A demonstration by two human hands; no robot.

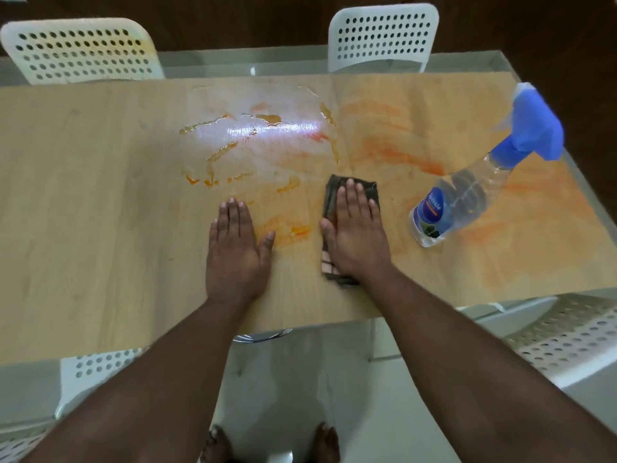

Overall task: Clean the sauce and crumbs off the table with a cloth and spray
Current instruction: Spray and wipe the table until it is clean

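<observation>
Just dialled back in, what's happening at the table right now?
A person is wiping orange sauce off the light wooden table. The right hand presses flat on a folded dark checked cloth, while the left hand rests flat on the bare wood beside it. Wet orange sauce smears and a shiny wet patch lie ahead of the hands, so the job isn't done. The clear spray bottle with a blue trigger stands untouched to the right.
</observation>
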